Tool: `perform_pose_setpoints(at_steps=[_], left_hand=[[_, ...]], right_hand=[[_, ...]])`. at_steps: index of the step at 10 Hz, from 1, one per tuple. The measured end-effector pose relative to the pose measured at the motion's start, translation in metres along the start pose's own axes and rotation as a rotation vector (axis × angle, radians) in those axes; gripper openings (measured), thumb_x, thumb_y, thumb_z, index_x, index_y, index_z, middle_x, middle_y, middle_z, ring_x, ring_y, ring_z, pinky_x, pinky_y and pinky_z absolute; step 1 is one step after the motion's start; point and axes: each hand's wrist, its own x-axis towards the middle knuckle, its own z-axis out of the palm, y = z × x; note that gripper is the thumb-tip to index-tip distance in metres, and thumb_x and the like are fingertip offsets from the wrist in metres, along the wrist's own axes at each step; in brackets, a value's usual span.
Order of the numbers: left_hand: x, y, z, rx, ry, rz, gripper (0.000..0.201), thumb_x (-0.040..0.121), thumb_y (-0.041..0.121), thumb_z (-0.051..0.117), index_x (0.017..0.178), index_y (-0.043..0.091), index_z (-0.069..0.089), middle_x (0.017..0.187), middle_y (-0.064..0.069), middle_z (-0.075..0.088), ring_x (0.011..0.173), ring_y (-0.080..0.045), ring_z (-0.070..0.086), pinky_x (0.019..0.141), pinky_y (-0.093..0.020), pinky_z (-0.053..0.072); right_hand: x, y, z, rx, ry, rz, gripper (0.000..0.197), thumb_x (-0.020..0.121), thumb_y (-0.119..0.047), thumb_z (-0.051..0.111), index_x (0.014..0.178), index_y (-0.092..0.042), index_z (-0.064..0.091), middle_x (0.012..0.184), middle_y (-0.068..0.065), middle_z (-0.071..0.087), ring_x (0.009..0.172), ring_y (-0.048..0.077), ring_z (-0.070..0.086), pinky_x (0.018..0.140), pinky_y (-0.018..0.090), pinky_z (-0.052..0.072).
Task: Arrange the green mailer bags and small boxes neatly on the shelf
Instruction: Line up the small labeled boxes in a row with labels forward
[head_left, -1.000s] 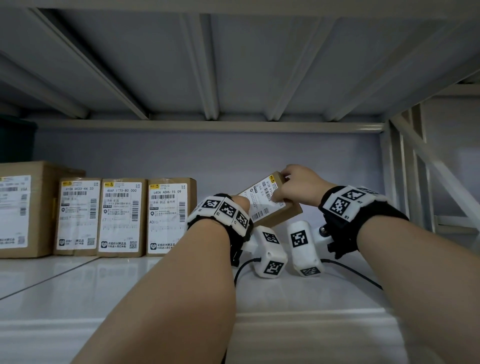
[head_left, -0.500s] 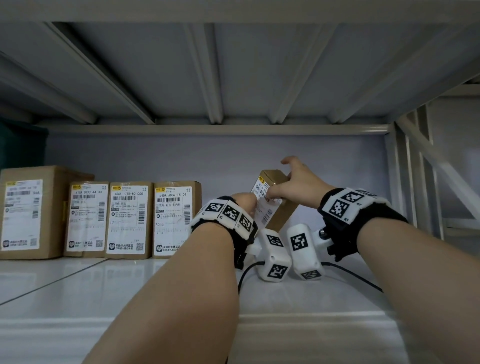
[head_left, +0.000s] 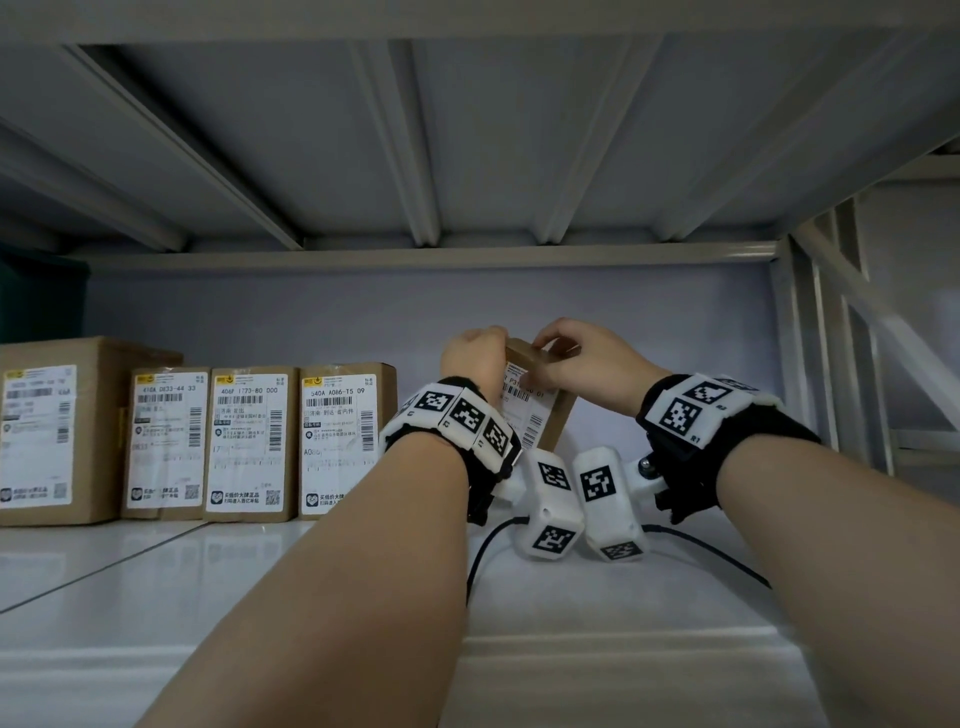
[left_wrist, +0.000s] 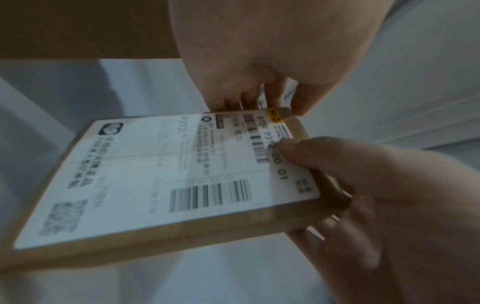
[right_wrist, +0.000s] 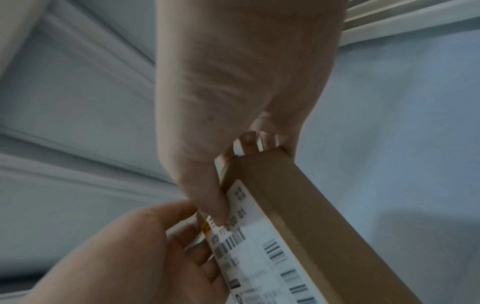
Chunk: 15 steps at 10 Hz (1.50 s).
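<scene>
Cardboard box (head_left: 545, 415), flat with a white label, pinched by both hands

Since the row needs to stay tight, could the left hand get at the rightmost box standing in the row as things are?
Probably not yet: the left hand grips the held box together with the right hand. The path to the rightmost standing box looks open.

Shelf (head_left: 675, 597) open rightward; boxes (head_left: 249, 441) block left.

Probably parcel storeroom: metal shelf (head_left: 156, 597), row of labelled cardboard parcels (head_left: 252, 441).
</scene>
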Motion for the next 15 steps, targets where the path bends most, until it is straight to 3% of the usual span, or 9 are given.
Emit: perform_pose_setpoints(at_steps=[2,5,7,8,9,10,12,14,15], left_hand=[[-0.001,0.008,0.001,0.029,0.045,0.091,0.032,0.094,0.005,0.039,0.105,0.013,0.068,0.095,-0.006,0.062,0.064,-0.015,0.056,0.055,-0.022,0.045],[0.000,0.045,-0.028,0.143,0.079,0.159,0.037,0.093,-0.003,0.038,0.110,0.008,0.070,0.122,-0.011,0.066,0.092,-0.018,0.058,0.067,-0.022,0.044],[0.012,0.045,-0.067,0.569,0.139,0.130,0.035,0.091,0.008,0.047,0.123,0.002,0.059,0.124,-0.017,0.063,0.113,-0.032,0.060,0.092,-0.035,0.048],[0.011,0.037,-0.079,0.743,0.112,0.057,0.034,0.089,0.011,0.049,0.121,0.002,0.060,0.097,-0.014,0.066,0.079,-0.023,0.060,0.076,-0.032,0.046],[0.028,0.017,-0.096,0.860,0.103,-0.009,0.016,0.089,0.011,0.048,0.081,0.010,0.062,0.055,-0.001,0.045,0.052,-0.014,0.038,0.055,-0.022,0.042],[0.032,0.011,-0.103,1.046,0.036,-0.092,0.037,0.092,0.004,0.041,0.055,0.007,0.042,0.046,-0.004,0.044,0.057,-0.019,0.042,0.070,-0.023,0.044],[0.025,0.013,-0.100,1.008,0.053,-0.078,0.026,0.094,0.008,0.039,0.070,0.003,0.046,0.063,-0.005,0.038,0.069,-0.021,0.046,0.074,-0.030,0.043],[0.029,0.005,-0.109,0.854,0.045,-0.106,0.030,0.090,0.014,0.043,0.061,0.011,0.042,0.064,-0.006,0.046,0.053,-0.017,0.040,0.050,-0.024,0.033],[0.027,0.005,-0.115,0.790,0.028,-0.088,0.021,0.091,0.015,0.046,0.078,0.007,0.060,0.093,-0.016,0.060,0.075,-0.025,0.055,0.066,-0.032,0.046]], right_hand=[[-0.002,-0.008,0.001,-0.033,-0.081,-0.061,0.040,0.085,-0.027,0.067,0.124,-0.017,0.062,0.122,0.000,0.062,0.111,0.014,0.056,0.090,0.024,0.041],[0.003,-0.033,0.008,-0.265,-0.210,-0.072,0.046,0.090,-0.029,0.062,0.134,-0.021,0.053,0.135,0.001,0.056,0.122,0.016,0.052,0.093,0.022,0.037],[0.010,-0.045,0.022,-0.350,-0.238,-0.110,0.043,0.092,-0.024,0.059,0.134,-0.019,0.053,0.134,0.002,0.057,0.120,0.018,0.053,0.093,0.026,0.040],[0.013,-0.051,0.026,-0.411,-0.260,-0.129,0.043,0.093,-0.027,0.057,0.134,-0.019,0.052,0.136,0.002,0.055,0.123,0.020,0.051,0.095,0.027,0.039],[0.014,-0.054,0.031,-0.414,-0.271,-0.141,0.043,0.093,-0.029,0.055,0.134,-0.018,0.052,0.135,0.003,0.055,0.122,0.020,0.051,0.098,0.030,0.041],[0.016,-0.057,0.035,-0.416,-0.274,-0.150,0.042,0.093,-0.030,0.056,0.132,-0.017,0.054,0.132,0.003,0.057,0.120,0.020,0.053,0.098,0.032,0.043],[0.017,-0.067,0.045,-0.419,-0.281,-0.149,0.038,0.093,-0.033,0.056,0.126,-0.016,0.059,0.124,0.003,0.062,0.112,0.020,0.058,0.096,0.033,0.047],[0.018,-0.075,0.054,-0.420,-0.282,-0.139,0.036,0.093,-0.034,0.056,0.123,-0.016,0.063,0.119,0.004,0.066,0.107,0.021,0.061,0.095,0.036,0.049],[0.019,-0.078,0.056,-0.424,-0.280,-0.125,0.036,0.093,-0.033,0.056,0.123,-0.015,0.062,0.119,0.005,0.066,0.109,0.022,0.060,0.096,0.036,0.049]])
